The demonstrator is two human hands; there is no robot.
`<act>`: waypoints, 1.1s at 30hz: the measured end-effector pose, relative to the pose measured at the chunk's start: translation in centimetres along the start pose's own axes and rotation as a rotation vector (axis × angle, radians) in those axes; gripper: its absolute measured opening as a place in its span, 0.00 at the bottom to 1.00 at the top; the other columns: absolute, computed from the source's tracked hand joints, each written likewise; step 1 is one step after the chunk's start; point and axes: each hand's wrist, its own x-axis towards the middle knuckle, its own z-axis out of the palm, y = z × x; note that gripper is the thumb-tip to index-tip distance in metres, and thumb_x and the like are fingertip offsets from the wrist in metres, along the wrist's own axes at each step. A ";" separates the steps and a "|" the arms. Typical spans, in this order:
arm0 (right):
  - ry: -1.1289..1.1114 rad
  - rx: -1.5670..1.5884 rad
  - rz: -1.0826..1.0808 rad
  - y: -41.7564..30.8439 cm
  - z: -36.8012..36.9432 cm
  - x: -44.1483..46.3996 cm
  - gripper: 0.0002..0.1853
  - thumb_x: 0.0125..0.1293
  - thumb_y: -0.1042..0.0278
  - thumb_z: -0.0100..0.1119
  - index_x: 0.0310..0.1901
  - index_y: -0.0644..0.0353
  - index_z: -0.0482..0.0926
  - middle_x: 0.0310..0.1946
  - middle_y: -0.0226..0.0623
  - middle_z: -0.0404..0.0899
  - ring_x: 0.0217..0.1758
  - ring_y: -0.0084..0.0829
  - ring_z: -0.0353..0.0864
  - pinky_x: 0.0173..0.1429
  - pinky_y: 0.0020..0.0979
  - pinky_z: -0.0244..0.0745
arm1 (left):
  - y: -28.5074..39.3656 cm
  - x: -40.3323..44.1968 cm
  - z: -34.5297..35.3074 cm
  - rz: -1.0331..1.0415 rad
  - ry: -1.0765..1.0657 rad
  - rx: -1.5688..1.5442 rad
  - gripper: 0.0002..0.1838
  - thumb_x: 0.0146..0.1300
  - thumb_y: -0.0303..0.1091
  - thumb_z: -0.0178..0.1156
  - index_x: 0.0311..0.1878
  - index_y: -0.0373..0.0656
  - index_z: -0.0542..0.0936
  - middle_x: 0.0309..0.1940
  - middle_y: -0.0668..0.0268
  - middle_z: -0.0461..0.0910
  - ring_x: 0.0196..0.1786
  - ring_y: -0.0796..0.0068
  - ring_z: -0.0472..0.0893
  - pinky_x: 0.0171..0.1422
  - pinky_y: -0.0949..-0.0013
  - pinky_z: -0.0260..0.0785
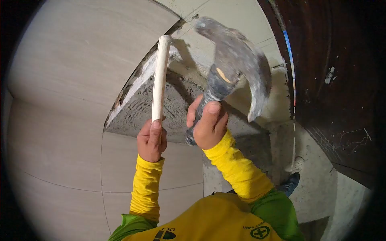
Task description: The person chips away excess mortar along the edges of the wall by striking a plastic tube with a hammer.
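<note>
My left hand (152,140) is closed round the lower end of a pale stick (160,76), probably wood, which points away from me. My right hand (209,124) grips the black-wrapped handle of a claw hammer (241,60). The hammer's worn grey head is a little blurred, its claw curving down to the right. Behind both tools lies a patch of rough grey mortar (136,116) with a whitish edge. Stick and hammer are apart.
Large beige tiles (60,132) border the mortar on the left and below. A cream tiled surface (241,12) lies beyond the hammer. On the right is a dark brown scratched panel (333,80). A dark shoe (290,184) shows on the grey floor (313,197).
</note>
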 end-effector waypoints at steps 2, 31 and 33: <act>0.021 -0.043 -0.043 0.7 0.1 0.5 0.32 0.75 0.39 0.33 0.28 0.61 0.69 0.14 0.30 0.68 0.16 0.26 0.69 0.24 0.28 0.65 | 0.2 -0.1 0.1 -0.008 0.010 -0.004 0.24 0.74 0.51 0.51 0.52 0.36 0.77 0.15 0.74 0.65 0.12 0.85 0.60 0.15 0.78 0.50; 0.103 0.160 0.130 -1.2 0.4 0.0 0.37 0.72 0.30 0.33 0.27 0.61 0.69 0.13 0.31 0.68 0.12 0.24 0.68 0.19 0.26 0.65 | 0.0 -0.9 0.3 0.044 0.068 0.053 0.23 0.74 0.51 0.51 0.53 0.37 0.77 0.13 0.77 0.62 0.12 0.88 0.57 0.15 0.78 0.46; -0.225 0.126 0.495 -1.8 -0.9 1.2 0.36 0.73 0.31 0.32 0.26 0.61 0.68 0.13 0.32 0.68 0.12 0.25 0.68 0.19 0.27 0.66 | 0.2 -1.3 0.5 0.049 0.060 0.048 0.23 0.74 0.51 0.51 0.53 0.38 0.77 0.13 0.77 0.62 0.12 0.88 0.57 0.15 0.78 0.47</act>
